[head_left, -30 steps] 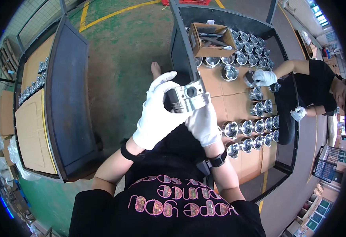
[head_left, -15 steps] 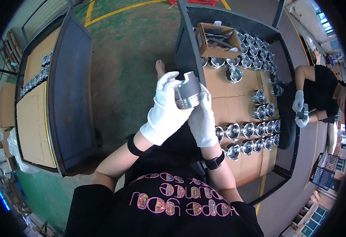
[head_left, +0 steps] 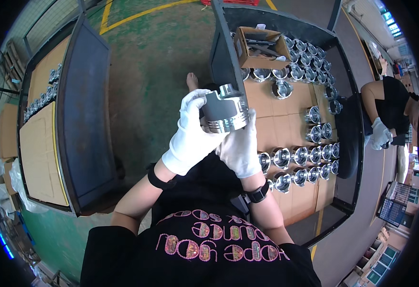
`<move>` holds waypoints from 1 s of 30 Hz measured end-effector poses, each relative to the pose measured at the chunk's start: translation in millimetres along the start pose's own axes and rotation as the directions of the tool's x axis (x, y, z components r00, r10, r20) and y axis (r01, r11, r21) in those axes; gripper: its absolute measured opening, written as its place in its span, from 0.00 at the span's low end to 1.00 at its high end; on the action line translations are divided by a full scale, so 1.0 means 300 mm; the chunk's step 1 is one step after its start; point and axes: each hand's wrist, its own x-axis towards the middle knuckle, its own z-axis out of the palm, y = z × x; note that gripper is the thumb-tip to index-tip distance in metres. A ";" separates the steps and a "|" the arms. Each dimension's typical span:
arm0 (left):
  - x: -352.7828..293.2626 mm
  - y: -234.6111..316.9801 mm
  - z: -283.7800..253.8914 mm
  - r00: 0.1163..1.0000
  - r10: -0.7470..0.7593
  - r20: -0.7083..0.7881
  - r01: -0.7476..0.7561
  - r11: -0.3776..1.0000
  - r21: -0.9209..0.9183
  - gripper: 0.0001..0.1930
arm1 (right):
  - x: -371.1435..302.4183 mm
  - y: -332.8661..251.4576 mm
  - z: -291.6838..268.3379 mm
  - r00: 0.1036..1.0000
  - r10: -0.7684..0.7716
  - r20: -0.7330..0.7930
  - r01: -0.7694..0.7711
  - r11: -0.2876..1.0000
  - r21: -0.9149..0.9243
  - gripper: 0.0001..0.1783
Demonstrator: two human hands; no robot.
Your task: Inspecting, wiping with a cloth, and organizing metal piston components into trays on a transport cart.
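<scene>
A metal piston (head_left: 220, 111) with a dark grey skirt and shiny ring grooves is held up in front of my chest. My left hand (head_left: 189, 136), in a white glove, closes round its left side. On the right and from below, my right hand (head_left: 240, 149), also gloved in white, grips it; part of those fingers is hidden behind the piston. The grooved end points down toward me, and the skirt with its pin boss faces up and away. Just right of my hands, more pistons (head_left: 281, 158) stand in rows on cardboard.
A dark metal-framed bin (head_left: 350, 191) lined with cardboard (head_left: 278, 115) holds the pistons. In its far left corner stands an open carton (head_left: 262, 60) of dark pieces. Another bin (head_left: 87, 119) with pistons stands left. At far right, a co-worker's gloved hand (head_left: 380, 134) shows.
The piston has been turned in my hands, so its pin boss now shows at the upper right. Both hands have shifted slightly left. The co-worker's hands have moved lower and farther right.
</scene>
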 end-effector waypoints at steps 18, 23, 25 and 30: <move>-0.069 -0.087 -0.045 0.989 -0.031 0.147 -0.005 0.971 0.238 0.17 | 0.028 0.069 0.043 0.647 -0.758 0.087 0.218 0.075 -0.973 0.52; -0.030 0.013 -0.025 0.864 -0.470 0.181 0.493 0.861 -0.121 0.31 | -0.015 0.022 0.073 0.949 -0.270 -0.162 0.224 0.940 -0.258 0.36; -0.022 0.057 0.003 0.934 -0.329 0.142 0.356 0.899 -0.255 0.46 | -0.015 -0.003 0.079 0.950 -0.122 -0.287 0.131 0.991 0.015 0.32; -0.011 0.096 -0.019 0.962 0.214 0.169 -0.217 0.976 -0.003 0.46 | -0.031 -0.027 0.091 0.931 -0.239 -0.275 0.238 0.970 -0.038 0.33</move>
